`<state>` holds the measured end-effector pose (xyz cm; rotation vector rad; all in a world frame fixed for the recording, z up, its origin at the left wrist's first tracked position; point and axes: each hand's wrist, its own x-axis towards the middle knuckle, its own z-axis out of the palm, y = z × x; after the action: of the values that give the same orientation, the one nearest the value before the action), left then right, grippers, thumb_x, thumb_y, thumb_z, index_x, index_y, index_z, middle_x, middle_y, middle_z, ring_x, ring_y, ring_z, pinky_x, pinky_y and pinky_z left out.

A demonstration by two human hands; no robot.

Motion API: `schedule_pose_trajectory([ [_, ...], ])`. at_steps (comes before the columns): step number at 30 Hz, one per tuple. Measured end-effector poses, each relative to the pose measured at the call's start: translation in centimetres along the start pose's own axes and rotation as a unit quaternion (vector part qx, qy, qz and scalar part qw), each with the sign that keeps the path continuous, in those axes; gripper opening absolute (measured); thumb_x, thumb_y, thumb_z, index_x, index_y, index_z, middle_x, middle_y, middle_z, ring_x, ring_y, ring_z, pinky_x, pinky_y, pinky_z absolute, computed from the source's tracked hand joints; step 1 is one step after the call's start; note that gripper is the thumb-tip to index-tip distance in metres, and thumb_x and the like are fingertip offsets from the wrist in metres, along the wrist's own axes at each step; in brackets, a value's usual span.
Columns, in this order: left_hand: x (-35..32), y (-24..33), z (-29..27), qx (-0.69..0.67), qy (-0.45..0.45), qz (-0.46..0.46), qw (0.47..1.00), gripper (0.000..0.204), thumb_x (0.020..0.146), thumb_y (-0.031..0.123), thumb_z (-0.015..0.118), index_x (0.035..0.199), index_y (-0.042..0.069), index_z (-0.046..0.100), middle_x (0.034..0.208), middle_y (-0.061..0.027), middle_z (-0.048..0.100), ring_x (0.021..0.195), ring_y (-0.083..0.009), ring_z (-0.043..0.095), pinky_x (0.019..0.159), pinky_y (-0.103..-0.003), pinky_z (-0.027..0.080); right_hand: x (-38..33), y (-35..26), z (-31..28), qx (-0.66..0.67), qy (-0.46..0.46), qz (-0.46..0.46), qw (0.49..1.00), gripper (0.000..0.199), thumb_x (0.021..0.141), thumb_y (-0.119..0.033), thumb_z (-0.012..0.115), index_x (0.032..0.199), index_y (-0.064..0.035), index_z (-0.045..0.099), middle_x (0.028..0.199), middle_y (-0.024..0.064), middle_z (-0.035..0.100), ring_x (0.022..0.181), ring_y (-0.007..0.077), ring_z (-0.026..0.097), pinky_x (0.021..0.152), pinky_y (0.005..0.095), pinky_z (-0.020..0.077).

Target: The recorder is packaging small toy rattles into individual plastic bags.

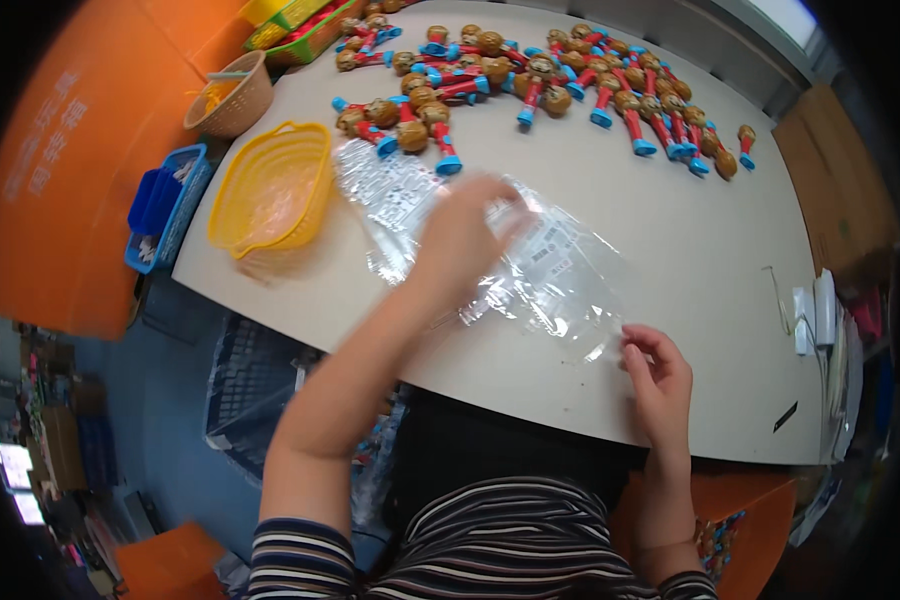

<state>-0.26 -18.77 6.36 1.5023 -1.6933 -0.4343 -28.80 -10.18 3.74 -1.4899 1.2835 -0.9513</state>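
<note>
Clear plastic bags (580, 262) with small printed labels lie spread across the middle of the table. My right hand (660, 378) pinches the near right corner of one bag between thumb and fingers. Above the bags is my left hand (462, 232), smeared by motion, so its fingers and anything in them cannot be made out. Beyond the bags lie many toy figures (532, 92) with round brown heads, red bodies and blue bases. A few of these figures rest close to the bags' far left end.
To the left stand a yellow basket (232, 215), a tan basket (258, 98) and a blue bin (173, 232). Green and yellow trays (305, 38) sit at the far left. A cardboard box (838, 185) borders the right side. A lined crate (232, 385) stands below the table's left edge.
</note>
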Motion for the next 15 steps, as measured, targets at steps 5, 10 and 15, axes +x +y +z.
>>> schedule_pose_trajectory([
  [5, -6.3, 2.5, 7.3, 0.056, -0.074, 0.086, 0.992, 0.022, 0.076, 0.019, 0.079, 0.081, 0.005, 0.063, 0.088, -0.0119, 0.060, 0.083, -0.0310, 0.057, 0.076, -0.041, 0.047, 1.4, -0.4, 0.4, 0.085, 0.023, 0.098, 0.991, 0.029, 0.096, -0.011, 0.060, 0.123, 0.0026, 0.058, 0.114, 0.0096, 0.066, 0.099, 0.0149, 0.064, 0.083, 0.0271, 0.0514],
  [10, -6.7, 1.6, 5.1, -0.041, -0.036, -0.005, 0.998, 0.019, 0.076, 0.015, 0.078, 0.077, 0.003, 0.063, 0.080, -0.0115, 0.060, 0.081, -0.0282, 0.058, 0.070, -0.038, 0.046, 2.6, -2.7, 0.3, 0.078, -0.020, 0.184, 0.980, 0.033, 0.097, -0.018, 0.061, 0.123, 0.0028, 0.058, 0.118, 0.0114, 0.065, 0.101, 0.0156, 0.064, 0.083, 0.0276, 0.0525],
  [15, -7.8, 2.9, 3.9, -0.049, 0.032, 0.057, 0.997, 0.015, 0.076, 0.010, 0.078, 0.081, 0.002, 0.066, 0.084, -0.0110, 0.063, 0.084, -0.0281, 0.061, 0.076, -0.036, 0.048, 5.1, -3.1, 2.9, 0.050, -0.127, 0.133, 0.982, 0.032, 0.095, -0.026, 0.066, 0.113, 0.0009, 0.063, 0.106, 0.0061, 0.065, 0.092, 0.0114, 0.062, 0.076, 0.0266, 0.0526],
])
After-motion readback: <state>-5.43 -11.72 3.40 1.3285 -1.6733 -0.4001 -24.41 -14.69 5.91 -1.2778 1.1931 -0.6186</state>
